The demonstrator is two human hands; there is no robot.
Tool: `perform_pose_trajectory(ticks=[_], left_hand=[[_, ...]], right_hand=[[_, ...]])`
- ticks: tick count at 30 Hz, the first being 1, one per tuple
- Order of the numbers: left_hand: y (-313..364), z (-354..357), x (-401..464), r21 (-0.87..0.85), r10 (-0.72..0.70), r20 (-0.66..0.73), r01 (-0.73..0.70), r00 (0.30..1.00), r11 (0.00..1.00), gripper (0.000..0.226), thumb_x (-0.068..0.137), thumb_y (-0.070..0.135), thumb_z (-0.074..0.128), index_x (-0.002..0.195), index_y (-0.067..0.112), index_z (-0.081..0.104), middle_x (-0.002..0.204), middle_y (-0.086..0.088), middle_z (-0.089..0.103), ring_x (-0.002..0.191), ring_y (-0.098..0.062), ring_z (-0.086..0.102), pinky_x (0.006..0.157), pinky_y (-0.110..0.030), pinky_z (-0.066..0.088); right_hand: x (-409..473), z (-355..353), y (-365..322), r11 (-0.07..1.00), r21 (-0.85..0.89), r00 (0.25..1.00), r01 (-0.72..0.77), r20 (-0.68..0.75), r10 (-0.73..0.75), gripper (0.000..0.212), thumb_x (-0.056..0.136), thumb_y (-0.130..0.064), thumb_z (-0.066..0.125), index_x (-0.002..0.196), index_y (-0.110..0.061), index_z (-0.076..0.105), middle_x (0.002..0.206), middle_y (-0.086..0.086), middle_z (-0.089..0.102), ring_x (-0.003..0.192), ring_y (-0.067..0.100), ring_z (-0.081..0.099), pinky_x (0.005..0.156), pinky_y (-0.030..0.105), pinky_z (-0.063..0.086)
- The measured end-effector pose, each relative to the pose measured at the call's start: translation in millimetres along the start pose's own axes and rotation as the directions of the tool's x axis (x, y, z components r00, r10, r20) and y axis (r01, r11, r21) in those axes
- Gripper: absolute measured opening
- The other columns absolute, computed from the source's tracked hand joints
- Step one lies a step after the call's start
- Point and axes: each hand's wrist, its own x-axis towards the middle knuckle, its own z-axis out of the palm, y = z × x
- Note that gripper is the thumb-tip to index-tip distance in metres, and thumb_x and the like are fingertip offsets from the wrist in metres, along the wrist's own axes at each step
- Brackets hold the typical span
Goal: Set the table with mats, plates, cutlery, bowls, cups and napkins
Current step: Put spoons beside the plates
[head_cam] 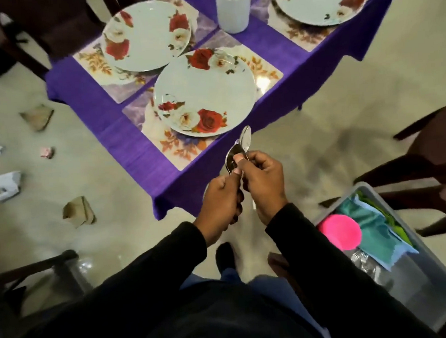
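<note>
Both my left hand (220, 200) and right hand (262, 178) grip the bundle of spoons (239, 149) just off the table's near corner, bowls pointing up at the nearest plate (204, 91), which I judge lies closer to my right hand.

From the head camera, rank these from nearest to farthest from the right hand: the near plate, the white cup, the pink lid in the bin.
Measured from the right hand:
1. Near plate, just ahead on the closest mat.
2. Pink lid, lower right in the bin; nearly tied with the plate.
3. White cup, far, at the table's middle.
</note>
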Motion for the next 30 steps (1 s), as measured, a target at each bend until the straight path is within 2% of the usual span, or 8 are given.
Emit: perform_pose_trajectory(ticks=[4, 6, 12, 15, 18, 21, 25, 30], left_hand=[[9.4, -1.5, 3.6, -0.003, -0.025, 0.033, 0.025, 0.999, 1.0, 0.039, 0.105, 0.032, 0.041, 0.069, 0.019, 0.049, 0.056, 0.001, 0.042, 0.041, -0.01, 0.035, 0.041, -0.022, 0.024], [39.0, -37.9, 64.6, -0.053, -0.033, -0.109, 0.027, 0.994, 0.998, 0.037, 0.104, 0.03, 0.041, 0.071, 0.019, 0.052, 0.058, -0.001, 0.044, 0.043, -0.012, 0.036, 0.043, -0.024, 0.026], [45.0, -45.5, 76.5, 0.022, 0.008, -0.135, -0.005, 0.991, 1.0, 0.043, 0.107, 0.031, 0.037, 0.071, 0.014, 0.054, 0.054, -0.002, 0.048, 0.04, -0.014, 0.042, 0.039, -0.021, 0.032], [66.1, -44.2, 109.7, 0.002, 0.024, -0.175, -0.024, 0.984, 1.0, 0.043, 0.106, 0.034, 0.041, 0.072, 0.012, 0.055, 0.052, -0.001, 0.046, 0.037, -0.013, 0.041, 0.037, -0.02, 0.03], [98.5, -39.5, 152.7, -0.039, 0.015, -0.179, -0.023, 0.984, 0.999, 0.041, 0.106, 0.036, 0.043, 0.073, 0.013, 0.05, 0.051, 0.001, 0.039, 0.037, -0.013, 0.036, 0.038, -0.019, 0.028], [119.5, -29.7, 194.4, -0.166, -0.091, -0.265, 0.048, 0.96, 0.985, 0.042, 0.106, 0.036, 0.044, 0.069, 0.015, 0.043, 0.051, 0.0, 0.037, 0.04, -0.014, 0.034, 0.04, -0.021, 0.028], [124.3, -12.6, 241.4, -0.217, -0.183, -0.354, 0.11, 0.917, 0.97, 0.045, 0.105, 0.042, 0.044, 0.069, 0.014, 0.05, 0.056, -0.005, 0.049, 0.048, -0.02, 0.048, 0.047, -0.03, 0.043], [134.6, 4.5, 269.0, -0.199, -0.185, -0.449, 0.105, 0.874, 0.974, 0.046, 0.107, 0.037, 0.042, 0.072, 0.01, 0.056, 0.059, -0.005, 0.052, 0.049, -0.016, 0.046, 0.043, -0.025, 0.036]], right_hand=[[13.8, 0.8, -3.3, 0.999, -0.014, 0.999, 0.033, 0.031, -0.033, 0.009, 0.091, -0.006, 0.064, 0.086, -0.008, 0.072, 0.064, -0.008, 0.062, 0.058, 0.002, 0.055, 0.052, 0.017, 0.043], [77.3, 49.2, -30.9, 0.999, -0.047, 0.981, -0.008, 0.191, 0.017, 0.01, 0.091, -0.005, 0.063, 0.089, -0.005, 0.073, 0.069, -0.002, 0.065, 0.056, 0.001, 0.055, 0.049, 0.015, 0.041], [89.2, 57.9, -39.5, 0.998, -0.027, 0.981, -0.062, 0.185, 0.066, 0.024, 0.096, -0.015, 0.055, 0.086, -0.01, 0.076, 0.065, -0.002, 0.065, 0.062, 0.008, 0.055, 0.056, 0.022, 0.045], [130.5, 57.9, -61.2, 0.999, -0.029, 0.978, -0.034, 0.206, 0.039, 0.029, 0.098, -0.011, 0.053, 0.08, -0.012, 0.075, 0.059, -0.005, 0.062, 0.054, 0.005, 0.049, 0.049, 0.019, 0.039], [193.7, 55.6, -90.7, 0.999, -0.041, 0.963, -0.012, 0.268, 0.023, 0.024, 0.097, -0.006, 0.053, 0.087, -0.006, 0.075, 0.062, -0.002, 0.056, 0.058, 0.01, 0.044, 0.051, 0.022, 0.036], [259.0, 52.0, -115.2, 0.994, -0.061, 0.96, -0.085, 0.261, 0.098, 0.014, 0.095, -0.009, 0.06, 0.088, -0.009, 0.072, 0.07, 0.002, 0.059, 0.062, 0.011, 0.05, 0.055, 0.022, 0.044], [337.6, 41.0, -114.2, 0.974, -0.183, 0.951, -0.131, 0.256, 0.176, 0.007, 0.091, -0.007, 0.067, 0.085, -0.006, 0.069, 0.068, 0.008, 0.06, 0.06, 0.016, 0.055, 0.058, 0.026, 0.052], [399.2, 32.2, -100.3, 0.891, -0.416, 0.946, -0.179, 0.176, 0.273, 0.008, 0.09, 0.0, 0.064, 0.084, 0.001, 0.069, 0.063, 0.01, 0.062, 0.051, 0.019, 0.058, 0.051, 0.027, 0.054]])
